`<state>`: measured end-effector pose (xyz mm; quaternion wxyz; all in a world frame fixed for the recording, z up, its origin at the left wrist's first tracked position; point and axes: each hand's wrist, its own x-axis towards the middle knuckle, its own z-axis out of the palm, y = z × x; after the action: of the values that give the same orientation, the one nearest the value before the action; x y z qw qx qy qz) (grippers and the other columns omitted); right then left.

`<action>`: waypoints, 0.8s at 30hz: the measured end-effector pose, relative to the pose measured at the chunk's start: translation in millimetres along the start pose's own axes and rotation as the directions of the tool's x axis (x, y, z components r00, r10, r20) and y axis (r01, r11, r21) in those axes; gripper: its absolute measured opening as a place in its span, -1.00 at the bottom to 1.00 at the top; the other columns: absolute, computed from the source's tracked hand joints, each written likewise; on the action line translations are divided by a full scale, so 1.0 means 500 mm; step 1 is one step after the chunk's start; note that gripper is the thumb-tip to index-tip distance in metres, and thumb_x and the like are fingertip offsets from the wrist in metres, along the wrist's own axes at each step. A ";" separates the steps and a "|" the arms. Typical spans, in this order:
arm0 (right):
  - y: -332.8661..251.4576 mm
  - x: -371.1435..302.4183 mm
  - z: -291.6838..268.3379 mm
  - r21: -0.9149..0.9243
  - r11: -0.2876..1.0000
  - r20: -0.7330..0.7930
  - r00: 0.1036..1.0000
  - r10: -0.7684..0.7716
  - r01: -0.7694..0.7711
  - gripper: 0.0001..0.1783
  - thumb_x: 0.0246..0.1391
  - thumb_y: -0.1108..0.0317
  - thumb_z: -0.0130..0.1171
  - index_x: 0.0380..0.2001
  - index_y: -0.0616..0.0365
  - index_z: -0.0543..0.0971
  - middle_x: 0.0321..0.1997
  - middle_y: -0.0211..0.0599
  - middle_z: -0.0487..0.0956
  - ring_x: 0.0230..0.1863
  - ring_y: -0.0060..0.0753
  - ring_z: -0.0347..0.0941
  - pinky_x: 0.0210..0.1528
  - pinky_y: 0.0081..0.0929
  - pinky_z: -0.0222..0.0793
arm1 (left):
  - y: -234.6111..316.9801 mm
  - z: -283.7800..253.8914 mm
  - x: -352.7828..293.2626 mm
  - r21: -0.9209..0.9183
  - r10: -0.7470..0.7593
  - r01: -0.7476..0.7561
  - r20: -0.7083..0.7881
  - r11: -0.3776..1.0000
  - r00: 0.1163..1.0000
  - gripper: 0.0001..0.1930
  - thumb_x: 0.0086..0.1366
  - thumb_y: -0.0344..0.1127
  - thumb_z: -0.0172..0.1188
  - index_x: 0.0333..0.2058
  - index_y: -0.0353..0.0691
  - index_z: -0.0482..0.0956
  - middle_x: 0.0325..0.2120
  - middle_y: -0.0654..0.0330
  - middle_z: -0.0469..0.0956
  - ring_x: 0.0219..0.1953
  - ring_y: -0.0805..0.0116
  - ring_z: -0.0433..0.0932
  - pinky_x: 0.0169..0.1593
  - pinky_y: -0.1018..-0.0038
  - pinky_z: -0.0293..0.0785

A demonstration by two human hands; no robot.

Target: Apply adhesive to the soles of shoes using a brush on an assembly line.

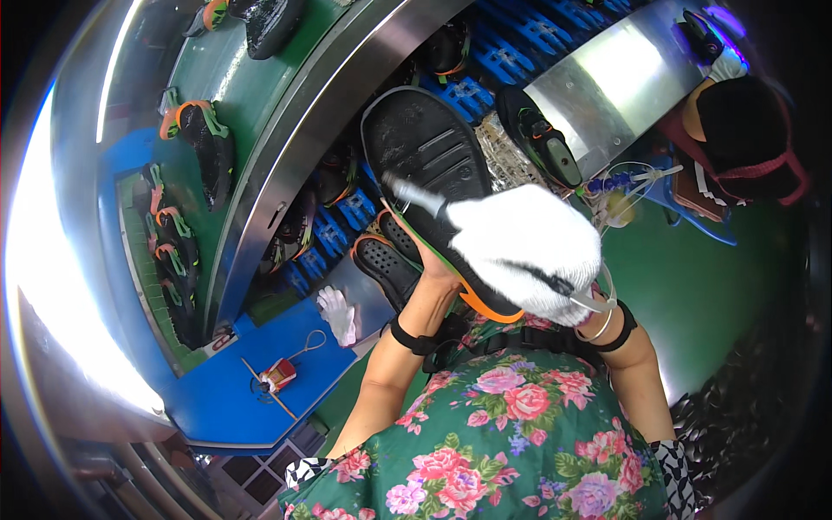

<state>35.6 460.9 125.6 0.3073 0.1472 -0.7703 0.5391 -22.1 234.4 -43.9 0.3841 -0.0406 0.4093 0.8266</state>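
A black shoe sole (pixel 425 130) with an orange and green edge is held tilted up in front of me, its ridged face toward me. My left hand (pixel 440 264) grips its side from below, the fingers mostly hidden behind it. My right hand (pixel 529 247), in a white glove, is closed round a brush (pixel 416 195) with pale bristles. The bristles lie over the left edge of the sole; whether they touch it I cannot tell. Beneath the sole, near my left wrist, are black perforated sole pieces (pixel 387 264) with orange rims.
Black shoe uppers (pixel 208 152) stand along a green belt at the left behind a metal rail (pixel 286 130). Blue racks (pixel 507 61) run beneath. A white glove (pixel 338 314) and a red container (pixel 279 374) lie at a blue table (pixel 225 399). A person (pixel 737 130) works at the far right.
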 end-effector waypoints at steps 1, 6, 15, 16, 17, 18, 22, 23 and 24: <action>0.008 -0.015 -0.003 0.107 0.989 -0.027 0.994 0.101 -0.098 -0.66 0.02 0.55 0.29 -0.07 0.17 0.71 -0.02 -0.15 0.70 -0.06 -0.19 0.65 -0.05 -0.29 0.56 | 0.026 0.117 0.009 -0.183 -0.022 -0.040 -0.325 0.982 0.946 0.02 0.24 0.67 -0.35 0.27 -0.13 0.38 0.05 0.19 0.55 0.03 0.26 0.53 0.21 0.25 0.43; -0.006 -0.025 0.022 0.117 0.993 0.056 0.998 0.014 -0.021 -0.65 -0.01 0.53 0.31 -0.08 0.12 0.71 -0.04 -0.16 0.70 -0.07 -0.18 0.65 -0.05 -0.32 0.57 | 0.034 0.094 0.022 -0.169 -0.045 0.073 0.169 0.983 0.985 0.17 0.14 0.75 -0.41 0.26 -0.28 0.34 0.01 0.04 0.56 -0.01 0.17 0.57 0.15 0.27 0.49; -0.006 -0.073 0.028 0.270 0.938 0.072 0.976 0.205 -0.217 -0.68 0.01 0.50 0.36 -0.10 0.14 0.72 -0.07 -0.19 0.72 -0.04 -0.18 0.65 -0.04 -0.32 0.57 | 0.069 0.177 0.031 -0.301 -0.048 0.194 0.432 0.934 0.901 0.33 -0.11 0.89 -0.27 0.09 -0.44 0.39 -0.11 -0.14 0.57 -0.08 0.03 0.59 0.03 0.17 0.55; -0.010 -0.059 0.009 0.201 0.971 0.081 0.990 0.116 -0.130 -0.69 0.02 0.49 0.37 -0.10 0.14 0.72 -0.07 -0.22 0.72 -0.06 -0.20 0.66 -0.05 -0.32 0.57 | 0.074 0.174 0.032 -0.322 -0.055 0.212 0.433 0.923 0.900 0.32 -0.11 0.89 -0.28 0.08 -0.44 0.41 -0.13 -0.13 0.57 -0.08 0.03 0.59 0.03 0.17 0.56; -0.012 -0.053 -0.002 0.133 0.990 0.096 0.995 0.026 -0.039 -0.69 0.02 0.49 0.37 -0.11 0.15 0.72 -0.07 -0.24 0.72 -0.07 -0.21 0.66 -0.07 -0.32 0.58 | 0.079 0.171 0.034 -0.343 -0.063 0.230 0.435 0.911 0.898 0.32 -0.10 0.88 -0.29 0.07 -0.44 0.42 -0.15 -0.12 0.58 -0.09 0.03 0.59 0.02 0.17 0.56; -0.013 -0.058 -0.007 0.038 0.998 0.084 0.995 0.054 -0.057 -0.70 0.02 0.48 0.38 -0.11 0.14 0.73 -0.08 -0.28 0.72 -0.08 -0.23 0.66 -0.09 -0.32 0.57 | 0.084 0.184 0.030 -0.324 -0.038 0.178 0.396 0.929 0.917 0.32 -0.10 0.89 -0.29 0.06 -0.43 0.44 -0.16 -0.12 0.58 -0.09 0.03 0.59 0.02 0.16 0.56; -0.016 -0.070 -0.009 0.078 0.993 0.106 0.991 0.085 -0.094 -0.62 -0.04 0.52 0.39 -0.07 0.13 0.70 -0.08 -0.24 0.72 -0.10 -0.20 0.66 -0.09 -0.31 0.57 | 0.097 0.198 0.037 -0.262 -0.001 0.117 0.404 0.958 0.915 0.33 -0.13 0.90 -0.30 0.05 -0.45 0.45 -0.19 -0.14 0.58 -0.08 0.01 0.58 0.01 0.13 0.57; -0.019 -0.073 -0.003 0.068 0.997 0.113 0.993 0.023 -0.031 -0.61 -0.04 0.52 0.39 -0.06 0.14 0.70 -0.07 -0.23 0.71 -0.12 -0.19 0.66 -0.10 -0.30 0.57 | 0.097 0.200 0.037 -0.257 -0.013 0.114 0.364 0.960 0.931 0.35 -0.14 0.90 -0.30 0.05 -0.46 0.44 -0.20 -0.15 0.57 -0.07 0.01 0.57 0.01 0.13 0.57; -0.023 -0.074 0.003 0.088 0.996 0.081 0.997 0.018 -0.025 -0.61 -0.04 0.53 0.39 -0.06 0.12 0.70 -0.06 -0.23 0.71 -0.14 -0.21 0.66 -0.10 -0.31 0.58 | 0.090 0.206 0.036 -0.274 0.057 0.058 0.394 0.960 0.918 0.36 -0.15 0.91 -0.29 0.05 -0.47 0.43 -0.20 -0.15 0.57 -0.06 0.00 0.56 0.01 0.13 0.57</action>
<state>70.0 451.5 110.2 0.2634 0.1738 -0.7587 0.5698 -39.4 301.5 46.2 0.4498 0.0740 0.2015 0.8670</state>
